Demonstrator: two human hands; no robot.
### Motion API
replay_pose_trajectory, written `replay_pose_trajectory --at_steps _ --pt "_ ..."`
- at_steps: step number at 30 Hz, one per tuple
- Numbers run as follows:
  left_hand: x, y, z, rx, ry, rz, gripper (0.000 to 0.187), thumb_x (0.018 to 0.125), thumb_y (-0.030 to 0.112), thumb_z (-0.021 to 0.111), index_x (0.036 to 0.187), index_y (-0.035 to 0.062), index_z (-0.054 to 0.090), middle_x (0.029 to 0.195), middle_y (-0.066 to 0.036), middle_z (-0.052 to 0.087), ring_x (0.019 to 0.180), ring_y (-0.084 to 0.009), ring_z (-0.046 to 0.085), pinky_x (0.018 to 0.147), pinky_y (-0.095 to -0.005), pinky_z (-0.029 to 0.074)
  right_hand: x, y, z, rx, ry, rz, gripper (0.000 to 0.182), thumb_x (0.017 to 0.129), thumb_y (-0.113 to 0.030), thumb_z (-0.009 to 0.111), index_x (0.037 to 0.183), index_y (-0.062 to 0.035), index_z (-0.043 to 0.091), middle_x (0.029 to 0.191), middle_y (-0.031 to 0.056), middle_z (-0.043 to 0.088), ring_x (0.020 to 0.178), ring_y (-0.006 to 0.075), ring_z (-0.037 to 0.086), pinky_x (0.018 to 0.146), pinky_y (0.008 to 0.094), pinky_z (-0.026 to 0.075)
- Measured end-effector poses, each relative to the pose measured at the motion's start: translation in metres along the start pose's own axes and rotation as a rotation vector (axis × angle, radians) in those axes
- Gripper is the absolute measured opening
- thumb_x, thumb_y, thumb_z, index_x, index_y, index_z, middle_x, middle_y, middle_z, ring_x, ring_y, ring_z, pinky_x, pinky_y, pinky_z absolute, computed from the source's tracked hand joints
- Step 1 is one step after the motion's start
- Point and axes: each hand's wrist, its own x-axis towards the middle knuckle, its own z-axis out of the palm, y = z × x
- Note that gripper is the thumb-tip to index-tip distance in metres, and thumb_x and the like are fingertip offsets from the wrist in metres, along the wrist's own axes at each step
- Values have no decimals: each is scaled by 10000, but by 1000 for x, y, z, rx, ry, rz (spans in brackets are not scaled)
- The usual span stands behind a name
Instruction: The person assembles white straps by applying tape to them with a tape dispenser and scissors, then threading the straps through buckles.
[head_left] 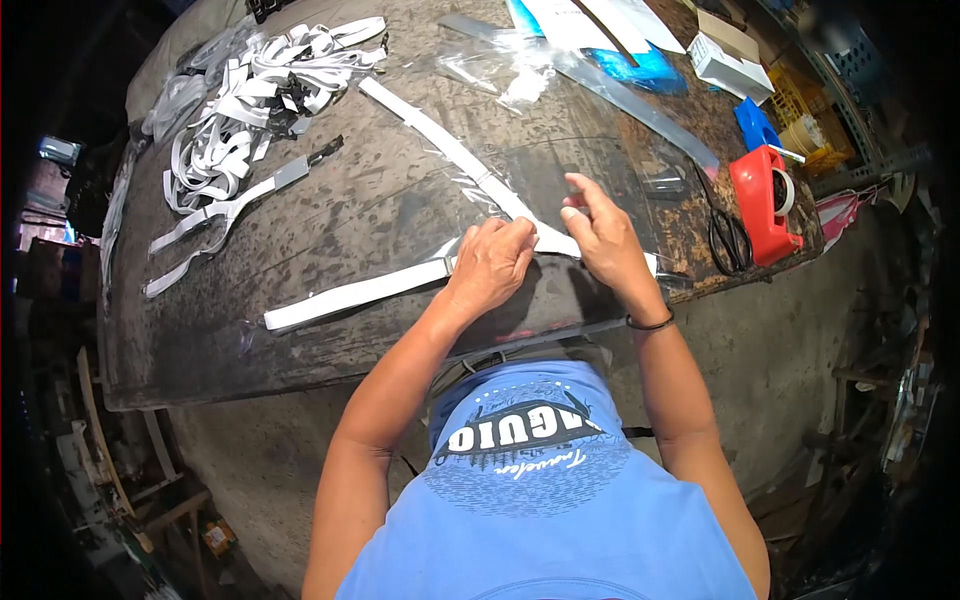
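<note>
While a heap of white straps [250, 90] sprawls over the far left of the worn table [200, 340], two loose straps [235, 205] lie just below it, one ending in a dark clip. Nearer the person, a white band [350, 295] runs from the left in toward the left hand [490, 262], which is curled down over it, fingers pinched shut on the band where it meets a clear plastic sheet [580, 170]. A second length of the band [440, 140] slants up and away from the hands toward the heap. Just beside the left hand, the right hand [600, 235] presses on the same spot, thumb and fingertips closed against the band and sheet, index finger lifted a little; a dark bangle sits on its wrist. Both hands are close together at the table's near edge, over the sheet. Behind them lie crumpled clear wrap [500, 75] and a blue packet [640, 65]. Further right, scissors [728, 240] rest beside a red tape dispenser [765, 200], with a white box [730, 65] beyond.
</note>
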Motion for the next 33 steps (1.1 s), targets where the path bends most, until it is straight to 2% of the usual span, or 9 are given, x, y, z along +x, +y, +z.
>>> replay_pose_trajectory --at_steps 1,2,5,9,15,18,23,26,33 --pt "-1 -1 1 -2 1 -1 134 896 153 583 1022 110 592 881 -92 629 882 -293 571 743 -423 407 -1 5 1 81 49 12 406 888 -178 598 1260 -23 547 1081 182 662 832 261 668 764 370 513" --pt "-1 -1 0 -14 6 -11 134 908 161 569 1031 113 592 891 -93 629 881 -295 571 744 -425 407 -2 10 2 79 48 13 406 888 -178 598 1260 -23 547 1081 182 662 832 261 668 764 370 513" --pt "-1 1 -1 -14 -2 -37 140 932 180 545 1049 117 591 908 -93 628 879 -298 570 748 -426 408 -7 18 6 256 -104 128 410 838 -220 693 1184 -18 605 1021 68 675 696 83 598 644 261 492" --pt "-1 -1 -1 -11 -19 -56 148 949 201 534 1062 122 590 929 -89 634 884 -296 570 765 -420 410 -6 10 12 252 -138 180 236 842 -178 683 1002 -7 657 870 69 685 716 108 619 653 279 497" --pt "-1 -3 3 -52 110 50 112 896 161 595 982 93 570 821 -53 629 843 -256 591 735 -409 410 -2 5 10 88 30 48 151 844 -132 653 938 -13 659 818 93 677 731 155 635 689 302 502" --pt "-1 -11 7 -85 126 62 127 873 118 590 990 79 560 862 -57 645 860 -265 601 758 -409 423 6 9 -2 130 58 132 144 842 -135 648 915 -12 657 815 95 677 755 153 633 705 306 498" --pt "0 -18 10 -206 90 -18 135 879 73 549 1013 53 534 947 -102 677 912 -303 630 801 -422 461 21 15 -5 123 -274 201 215 806 -194 641 897 1 636 782 90 649 747 170 607 700 313 481" --pt "1 -21 10 -274 81 -55 139 881 39 515 1019 35 504 988 -134 697 929 -333 653 820 -427 491 28 23 0 113 -359 103 108 834 -113 654 856 -16 611 719 -19 575 632 57 513 549 232 413" --pt "1 -22 9 -351 72 -99 153 880 60 504 1033 50 501 976 -106 673 948 -315 616 845 -443 448 37 15 3 92 -468 109 127 815 -115 667 855 -6 614 720 -12 581 647 67 517 573 250 422"
